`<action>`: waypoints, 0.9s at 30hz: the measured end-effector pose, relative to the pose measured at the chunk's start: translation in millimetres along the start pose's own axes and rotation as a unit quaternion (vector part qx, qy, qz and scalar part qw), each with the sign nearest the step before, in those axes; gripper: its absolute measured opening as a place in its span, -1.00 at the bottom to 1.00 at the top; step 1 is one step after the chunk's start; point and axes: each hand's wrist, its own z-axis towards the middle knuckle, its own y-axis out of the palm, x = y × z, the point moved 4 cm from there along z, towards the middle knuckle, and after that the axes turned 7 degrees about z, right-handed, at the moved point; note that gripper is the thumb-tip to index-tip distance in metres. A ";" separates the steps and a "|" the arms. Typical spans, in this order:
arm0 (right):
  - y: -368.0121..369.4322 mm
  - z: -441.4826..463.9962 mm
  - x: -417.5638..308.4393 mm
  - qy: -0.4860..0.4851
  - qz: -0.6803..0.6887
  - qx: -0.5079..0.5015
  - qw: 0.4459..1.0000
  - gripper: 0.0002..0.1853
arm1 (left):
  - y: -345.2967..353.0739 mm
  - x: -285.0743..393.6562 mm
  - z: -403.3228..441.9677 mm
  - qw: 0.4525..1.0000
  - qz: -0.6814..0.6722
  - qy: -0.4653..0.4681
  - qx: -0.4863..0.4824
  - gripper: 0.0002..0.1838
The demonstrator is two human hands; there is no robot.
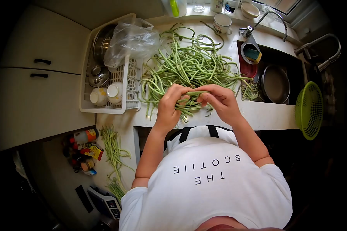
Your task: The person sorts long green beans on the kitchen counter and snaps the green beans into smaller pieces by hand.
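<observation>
A large tangled heap of long green beans (192, 61) covers the counter in front of me. At its near edge, my left hand (172, 104) is closed around several bean pieces, which stick out past its fingers. My right hand (221, 101) pinches the right end of a bean (196, 93) that spans the short gap between both hands. Some of the held pieces are hidden behind my left fingers. More beans and trimmed bits (250, 91) lie at the sink's left edge.
A white dish rack (124, 86) with bowls and a plastic bag (132, 41) stands left. The sink holds a pan (275, 84); a green colander (309, 110) is at its right. A mug (222, 24) stands behind the heap. More beans (113, 148) lie lower left.
</observation>
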 end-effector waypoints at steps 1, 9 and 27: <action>-0.8 0.0 -3.0 0.000 0.001 -0.001 1.000 -0.71 | 0.3 -3.1 1.0 1.000 0.008 0.013 -0.008 -0.78; -3.7 17.1 1.6 -0.019 0.066 -0.004 0.998 -0.64 | -12.9 -21.5 -4.7 0.928 -0.334 -0.146 0.076 -0.71; 11.2 8.1 30.7 0.246 0.385 -0.113 0.883 -0.50 | -41.2 -60.2 -16.3 0.835 -0.448 -0.224 0.228 -0.71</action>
